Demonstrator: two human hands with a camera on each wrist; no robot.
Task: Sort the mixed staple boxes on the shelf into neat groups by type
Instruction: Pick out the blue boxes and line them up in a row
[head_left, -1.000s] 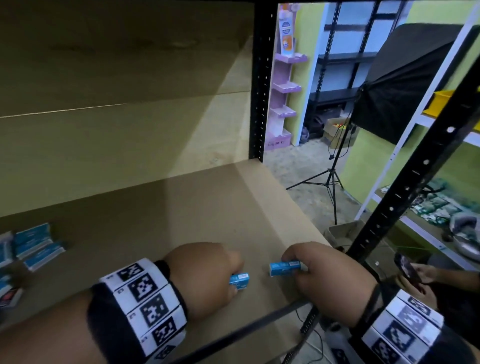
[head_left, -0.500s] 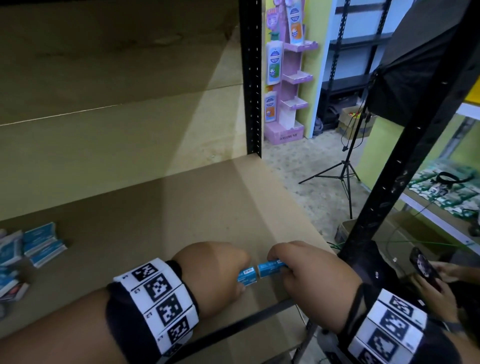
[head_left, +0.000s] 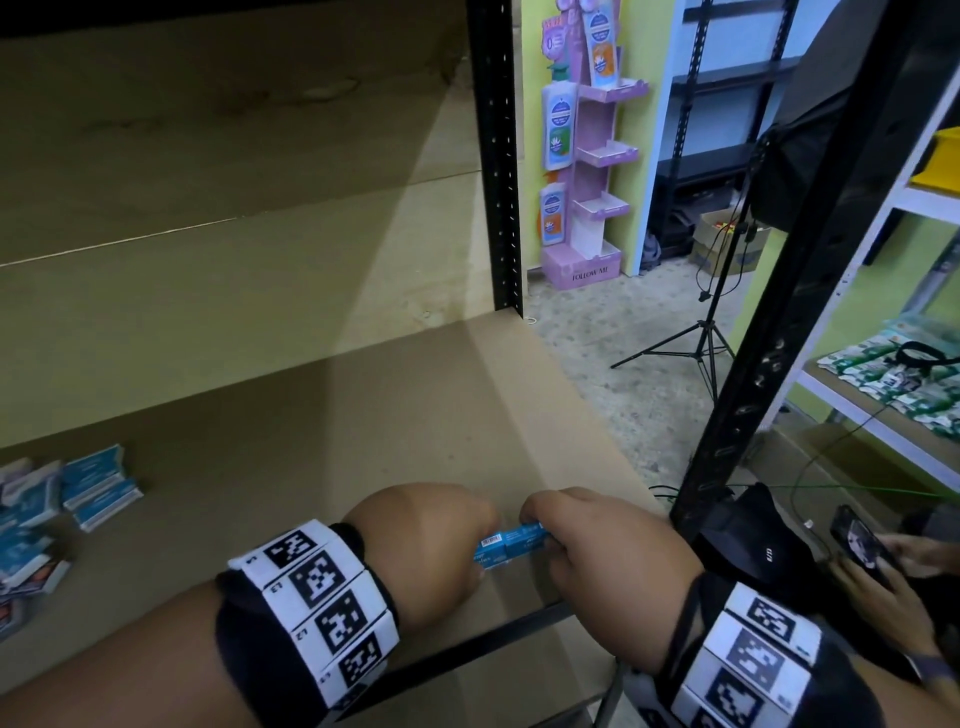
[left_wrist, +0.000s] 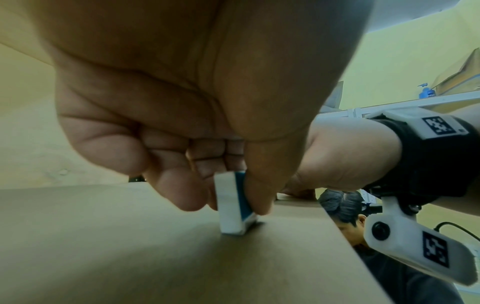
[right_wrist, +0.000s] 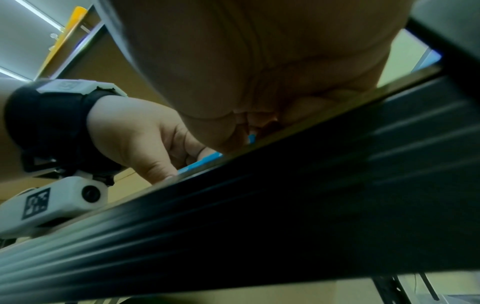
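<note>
Blue staple boxes are pinched low in the frame: one box (head_left: 491, 553) by the left hand (head_left: 421, 545), another box (head_left: 524, 535) by the right hand (head_left: 597, 551), touching. A mixed pile (head_left: 47, 514) at far left is not yet sorted.

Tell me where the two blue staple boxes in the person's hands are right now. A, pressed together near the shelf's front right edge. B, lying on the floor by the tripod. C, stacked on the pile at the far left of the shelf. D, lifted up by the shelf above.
A: the left hand and right hand each pinch a blue staple box, the two meeting on the shelf near its front right edge.
</note>
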